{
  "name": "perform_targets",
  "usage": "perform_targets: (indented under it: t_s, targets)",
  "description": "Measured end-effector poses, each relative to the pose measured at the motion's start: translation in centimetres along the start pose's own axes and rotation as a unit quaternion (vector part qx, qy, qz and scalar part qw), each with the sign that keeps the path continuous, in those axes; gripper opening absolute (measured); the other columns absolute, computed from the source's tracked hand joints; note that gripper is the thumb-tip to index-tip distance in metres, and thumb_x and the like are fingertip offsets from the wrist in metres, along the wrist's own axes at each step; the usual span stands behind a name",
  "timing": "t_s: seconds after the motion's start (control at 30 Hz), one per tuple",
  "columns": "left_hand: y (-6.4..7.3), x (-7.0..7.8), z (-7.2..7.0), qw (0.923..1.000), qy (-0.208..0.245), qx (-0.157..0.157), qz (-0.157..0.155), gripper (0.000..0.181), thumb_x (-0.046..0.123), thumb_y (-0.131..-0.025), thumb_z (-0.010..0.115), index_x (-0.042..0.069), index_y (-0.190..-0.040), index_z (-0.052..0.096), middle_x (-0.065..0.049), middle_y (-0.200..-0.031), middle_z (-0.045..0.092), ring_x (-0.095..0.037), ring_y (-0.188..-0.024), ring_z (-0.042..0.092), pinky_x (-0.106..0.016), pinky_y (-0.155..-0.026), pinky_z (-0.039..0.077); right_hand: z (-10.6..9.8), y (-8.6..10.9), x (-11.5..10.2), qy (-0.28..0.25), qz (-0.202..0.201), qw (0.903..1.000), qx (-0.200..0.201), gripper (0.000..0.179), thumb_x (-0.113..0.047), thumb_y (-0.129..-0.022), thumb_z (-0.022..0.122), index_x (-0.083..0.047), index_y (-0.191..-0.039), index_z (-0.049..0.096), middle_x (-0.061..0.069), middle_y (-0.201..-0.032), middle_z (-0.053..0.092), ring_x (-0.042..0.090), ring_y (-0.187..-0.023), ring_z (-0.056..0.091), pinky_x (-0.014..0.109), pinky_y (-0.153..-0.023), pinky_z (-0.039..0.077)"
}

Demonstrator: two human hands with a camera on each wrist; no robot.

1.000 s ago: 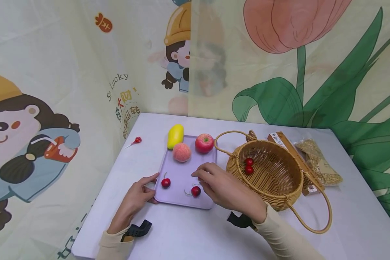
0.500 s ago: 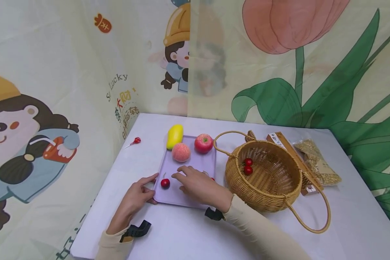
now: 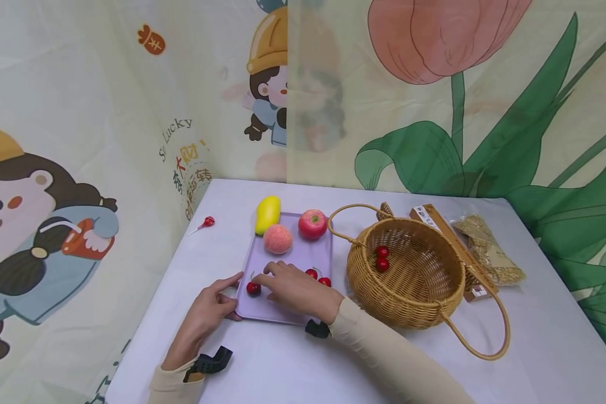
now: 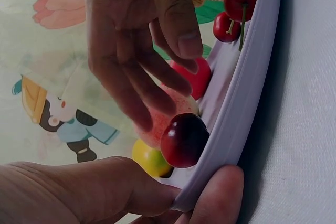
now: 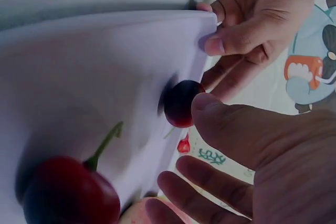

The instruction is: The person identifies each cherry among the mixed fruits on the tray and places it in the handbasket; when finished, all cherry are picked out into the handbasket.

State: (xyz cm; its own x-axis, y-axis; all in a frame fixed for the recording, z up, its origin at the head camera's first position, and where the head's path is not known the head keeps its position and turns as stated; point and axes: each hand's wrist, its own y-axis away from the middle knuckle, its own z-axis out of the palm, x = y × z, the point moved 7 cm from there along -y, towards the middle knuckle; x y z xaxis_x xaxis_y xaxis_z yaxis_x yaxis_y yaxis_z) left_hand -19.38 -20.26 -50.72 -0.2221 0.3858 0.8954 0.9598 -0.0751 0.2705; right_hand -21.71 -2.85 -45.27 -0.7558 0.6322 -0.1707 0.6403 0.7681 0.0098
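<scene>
My left hand point(image 3: 204, 314) holds the near left corner of a lilac tray point(image 3: 303, 252), thumb above the rim and fingertips below it. My right hand point(image 3: 300, 293) hovers over the tray, fingers loosely bent, beside the left cherry point(image 3: 253, 289). In the right wrist view the thumb overlaps that cherry point(image 5: 181, 106); contact I cannot tell. Two more cherries point(image 3: 325, 281) lie right of this hand, partly behind it. Farther back are a peach point(image 3: 278, 239), a red apple point(image 3: 312, 224) and a yellow mango point(image 3: 268, 214) at the tray's far left corner.
Right of the tray stands a wicker basket point(image 3: 404, 311), with two cherries point(image 3: 382, 258) inside and its handles spread outward. Behind it lie a long brown box point(image 3: 446, 238) and a bag of grains point(image 3: 490, 252). A red lollipop point(image 3: 209, 221) lies left of the tray.
My right hand has moved left across the tray, from near the basket to the left cherry. Two cherries now show to its right. The left hand stays on the tray corner.
</scene>
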Motion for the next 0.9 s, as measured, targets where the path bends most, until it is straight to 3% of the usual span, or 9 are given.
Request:
perform_targets:
  t_s: [0.17,0.4,0.67,0.9]
  targets:
    - [-0.1,0.0,0.0,1.0,0.004,-0.004,0.006,0.068,-0.01,-0.092,0.06,0.006,-0.157,0.052,-0.025,-0.15,0.056,-0.024,-0.071,0.077,-0.023,-0.069,0.055,0.4,-0.6,-0.6,-0.023,-0.016,0.9996,-0.004,0.05,-0.021,-0.098,0.077,-0.03,-0.145,0.064,-0.001,-0.128,0.068,0.014,-0.113,0.063,0.026,-0.1,0.054]
    - [0.0,0.1,0.0,0.9999,0.01,-0.005,0.006,0.067,-0.01,-0.092,0.061,0.003,-0.157,0.052,-0.026,-0.141,0.063,-0.025,-0.071,0.077,-0.022,-0.071,0.055,0.4,-0.9,-1.5,0.006,-0.047,0.9988,0.008,0.04,-0.024,-0.098,0.077,-0.028,-0.137,0.069,0.0,-0.127,0.069,0.014,-0.114,0.064,0.026,-0.103,0.054]
    - [0.1,0.3,-0.1,0.9998,0.017,-0.004,0.006,0.067,-0.011,-0.091,0.06,0.003,-0.156,0.052,-0.026,-0.138,0.065,-0.026,-0.07,0.077,-0.022,-0.07,0.055,0.5,-1.0,-1.9,0.012,-0.056,0.9982,0.016,0.034,-0.024,-0.098,0.077,-0.026,-0.131,0.07,0.001,-0.122,0.068,0.014,-0.109,0.064,0.024,-0.101,0.054]
    - [0.2,0.3,0.0,0.9998,0.017,-0.004,0.003,0.067,-0.011,-0.091,0.06,0.004,-0.157,0.052,-0.026,-0.142,0.062,-0.026,-0.071,0.077,-0.023,-0.07,0.057,0.9,-1.6,-1.4,0.01,-0.046,0.9986,0.023,0.03,-0.02,-0.102,0.072,-0.027,-0.131,0.068,0.0,-0.112,0.064,0.009,-0.096,0.059,0.016,-0.088,0.053]
